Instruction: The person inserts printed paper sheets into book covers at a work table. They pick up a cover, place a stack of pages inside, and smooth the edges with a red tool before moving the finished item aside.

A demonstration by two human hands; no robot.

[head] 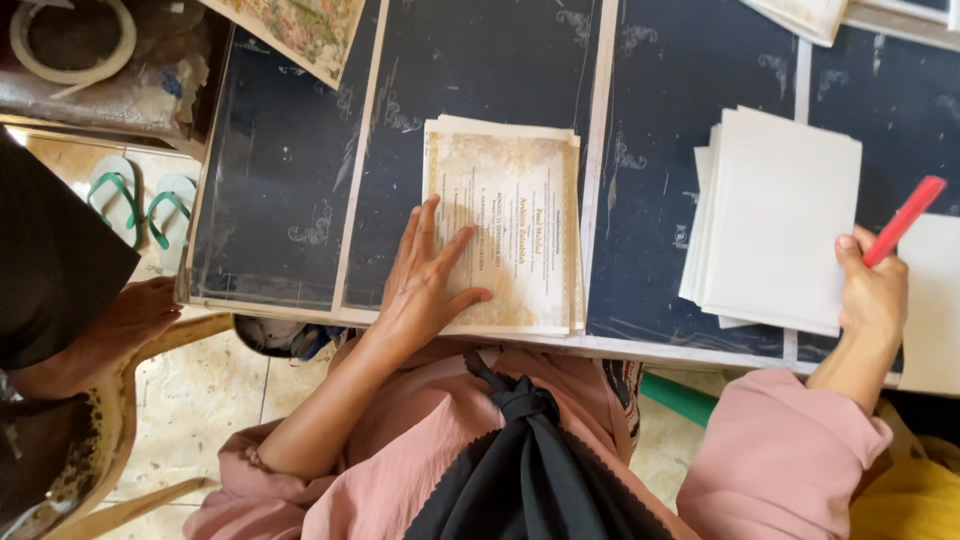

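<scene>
Two hands over the dark counter (pixel 650 150), your left hand (pixel 425 285) spread flat on one stack of printed cards (pixel 520 220), your right hand (pixel 872 290) gripping one red pen (pixel 905 220), one stack of blank white sheets (pixel 775 220) just left of it

Left hand (pixel 425 275) flat, fingers spread; right hand (pixel 872 285) seemingly in closed grip.

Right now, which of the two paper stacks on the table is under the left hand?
The printed stack with yellowish ornate borders, mid-table; the left hand lies flat on it. The plain white stack sits apart, beside the right hand.
</scene>
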